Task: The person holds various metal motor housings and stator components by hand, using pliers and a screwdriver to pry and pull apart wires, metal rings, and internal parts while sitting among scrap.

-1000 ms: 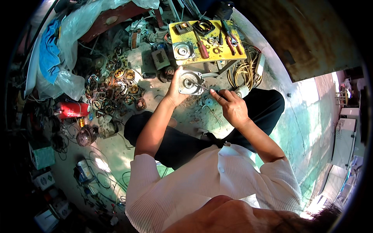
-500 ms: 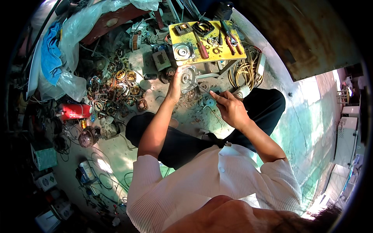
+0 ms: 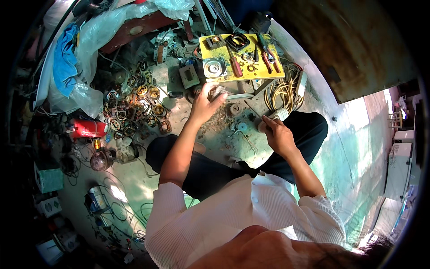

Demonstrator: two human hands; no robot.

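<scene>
My left hand (image 3: 205,106) is closed around a grey metal motor cover (image 3: 218,92), just below the near edge of the low yellow-topped table (image 3: 264,74). The cover is tilted, and my fingers and palm partly hide it. In my closed right hand (image 3: 278,136) is a thin-shafted tool (image 3: 253,109), perhaps a screwdriver. Its shaft points up and left, apart from the cover, while my fingers hide the handle end. A similar square motor cover (image 3: 215,67) lies flat on the table's near left corner.
Also on the table are a red-handled screwdriver (image 3: 236,66), pliers (image 3: 270,58) and a black motor frame (image 3: 237,41). Coiled cable (image 3: 281,93) lies at the table's right. A heap of copper coils (image 3: 141,105) covers the floor to the left, near a red cylinder (image 3: 88,128).
The motor cover has turned from face-on to a tilted angle in my left hand. My right hand has drawn back right and down, bringing the tool's tip away from the cover.
</scene>
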